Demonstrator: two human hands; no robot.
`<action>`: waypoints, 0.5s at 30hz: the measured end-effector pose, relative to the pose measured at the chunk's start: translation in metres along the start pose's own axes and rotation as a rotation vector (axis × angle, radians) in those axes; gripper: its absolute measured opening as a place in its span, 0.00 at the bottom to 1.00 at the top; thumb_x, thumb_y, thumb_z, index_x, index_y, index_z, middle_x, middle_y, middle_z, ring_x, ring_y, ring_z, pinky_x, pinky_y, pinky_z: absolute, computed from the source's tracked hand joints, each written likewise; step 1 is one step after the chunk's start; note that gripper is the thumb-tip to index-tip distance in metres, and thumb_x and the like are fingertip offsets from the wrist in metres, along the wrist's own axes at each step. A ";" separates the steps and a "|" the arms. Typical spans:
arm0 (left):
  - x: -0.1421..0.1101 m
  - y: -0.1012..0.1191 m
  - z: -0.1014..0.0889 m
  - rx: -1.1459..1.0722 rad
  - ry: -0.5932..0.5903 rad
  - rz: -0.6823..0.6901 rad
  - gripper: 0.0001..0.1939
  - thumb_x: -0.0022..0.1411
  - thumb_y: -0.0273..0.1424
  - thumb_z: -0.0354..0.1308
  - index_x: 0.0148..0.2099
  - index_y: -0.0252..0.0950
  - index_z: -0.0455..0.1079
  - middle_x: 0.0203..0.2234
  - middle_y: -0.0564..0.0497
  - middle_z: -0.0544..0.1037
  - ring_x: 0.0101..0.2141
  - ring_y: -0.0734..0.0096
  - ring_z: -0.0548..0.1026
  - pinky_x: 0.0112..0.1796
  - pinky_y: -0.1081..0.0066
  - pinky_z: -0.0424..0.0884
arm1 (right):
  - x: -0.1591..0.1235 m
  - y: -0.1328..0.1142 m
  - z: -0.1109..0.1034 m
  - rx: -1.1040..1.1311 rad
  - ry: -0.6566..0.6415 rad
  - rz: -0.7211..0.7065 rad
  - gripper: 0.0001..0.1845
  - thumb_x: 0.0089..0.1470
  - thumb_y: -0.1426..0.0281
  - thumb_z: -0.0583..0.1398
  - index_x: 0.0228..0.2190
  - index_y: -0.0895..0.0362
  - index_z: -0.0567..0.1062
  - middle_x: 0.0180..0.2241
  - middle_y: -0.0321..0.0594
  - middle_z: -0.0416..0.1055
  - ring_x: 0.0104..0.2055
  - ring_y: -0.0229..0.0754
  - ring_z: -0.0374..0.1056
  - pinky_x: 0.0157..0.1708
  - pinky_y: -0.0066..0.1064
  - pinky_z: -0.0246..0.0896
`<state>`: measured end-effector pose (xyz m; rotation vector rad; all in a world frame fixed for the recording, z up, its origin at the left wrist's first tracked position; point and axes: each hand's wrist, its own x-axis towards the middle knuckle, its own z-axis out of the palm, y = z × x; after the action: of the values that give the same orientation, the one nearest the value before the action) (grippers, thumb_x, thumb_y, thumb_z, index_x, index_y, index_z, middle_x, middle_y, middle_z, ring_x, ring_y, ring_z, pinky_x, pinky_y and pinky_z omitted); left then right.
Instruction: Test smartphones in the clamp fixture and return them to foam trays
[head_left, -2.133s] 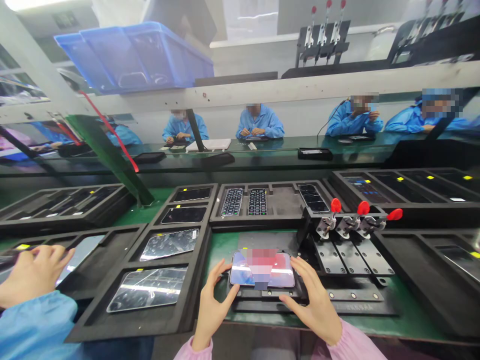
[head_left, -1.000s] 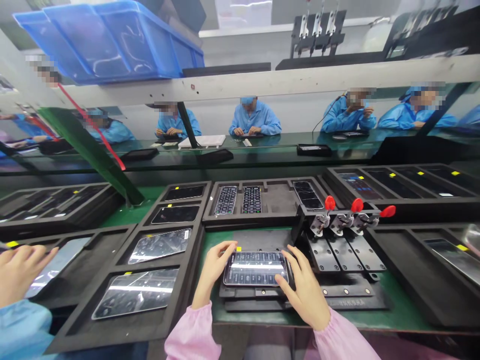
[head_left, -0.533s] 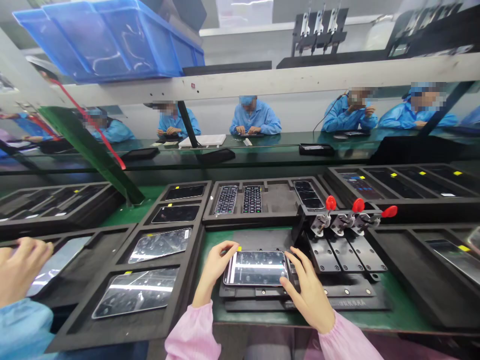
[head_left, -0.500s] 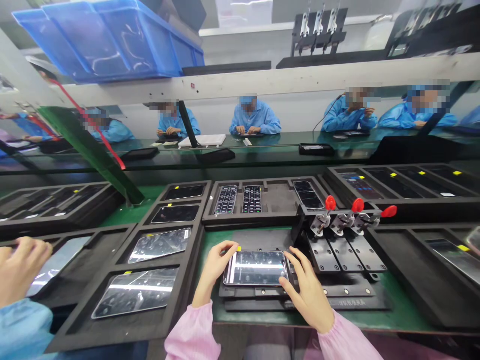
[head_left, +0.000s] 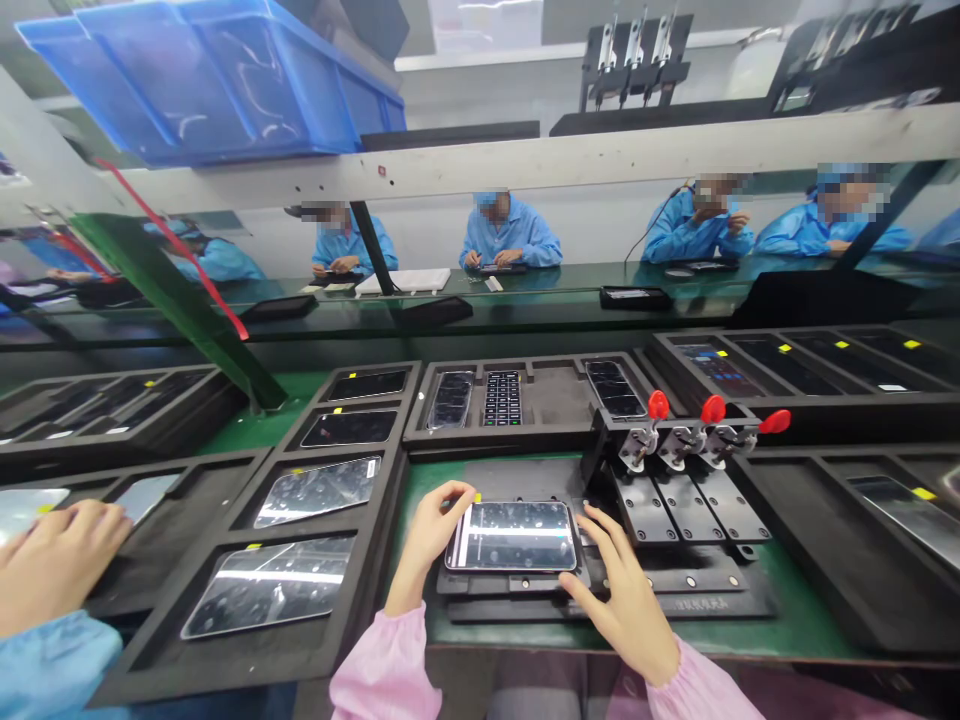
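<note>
One phone [head_left: 511, 536], left hand [head_left: 431, 530], right hand [head_left: 622, 610]; three red clamps [head_left: 679, 440] right; four panels [head_left: 319, 492], near-left foam tray [head_left: 225, 655]; five blue-gowned workers [head_left: 510, 230] far.

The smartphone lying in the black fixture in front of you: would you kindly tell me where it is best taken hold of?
Probably by its two short ends, from left and right: the smartphone lies flat and wide, and the left hand and right hand already sit at those sides.

Head-worn view, looking forward and down, close above workbench [head_left: 795, 600]
</note>
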<state>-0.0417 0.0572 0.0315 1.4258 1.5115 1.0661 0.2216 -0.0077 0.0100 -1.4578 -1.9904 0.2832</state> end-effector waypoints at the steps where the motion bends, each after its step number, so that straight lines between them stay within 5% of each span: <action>1: 0.000 0.000 0.000 0.000 0.002 0.002 0.15 0.54 0.43 0.54 0.30 0.36 0.72 0.28 0.51 0.76 0.33 0.67 0.73 0.35 0.72 0.67 | -0.002 0.000 -0.001 0.007 0.024 -0.019 0.29 0.51 0.60 0.57 0.54 0.54 0.59 0.56 0.45 0.55 0.57 0.47 0.57 0.52 0.40 0.62; 8: -0.003 0.008 0.025 -0.005 0.002 0.030 0.16 0.56 0.43 0.52 0.33 0.36 0.71 0.30 0.50 0.76 0.35 0.65 0.73 0.37 0.69 0.68 | -0.027 0.001 -0.019 0.129 0.332 -0.265 0.17 0.48 0.73 0.59 0.43 0.56 0.69 0.43 0.44 0.68 0.49 0.46 0.65 0.45 0.40 0.67; 15: -0.012 0.026 0.062 -0.047 -0.027 0.080 0.15 0.61 0.40 0.49 0.45 0.40 0.68 0.45 0.49 0.74 0.47 0.66 0.70 0.47 0.68 0.64 | -0.038 0.008 -0.049 0.159 0.529 -0.316 0.13 0.47 0.78 0.58 0.37 0.57 0.72 0.33 0.41 0.71 0.39 0.43 0.68 0.35 0.38 0.67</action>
<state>0.0260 0.0489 0.0351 1.4726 1.4120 1.1189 0.2643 -0.0491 0.0299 -0.9701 -1.6800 -0.0773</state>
